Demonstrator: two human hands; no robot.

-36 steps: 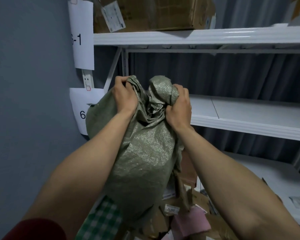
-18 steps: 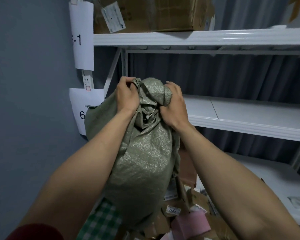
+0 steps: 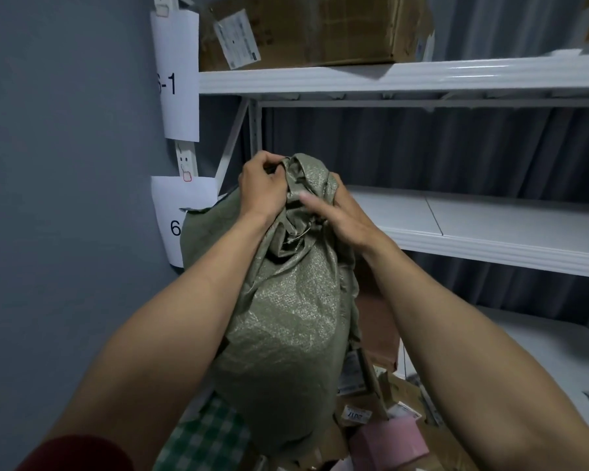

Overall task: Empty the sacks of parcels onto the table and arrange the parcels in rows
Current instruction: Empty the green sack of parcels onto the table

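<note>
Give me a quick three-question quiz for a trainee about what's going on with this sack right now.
1. True or false: the green sack is lying flat on the middle shelf.
2. Which hand grips the bunched top of the sack: A) left hand only, B) right hand only, C) both?
3. Fill in: a cardboard ____ sits on the top shelf.

Key: 1 false, it is held up over the parcels. 2 C. 3 box.
</note>
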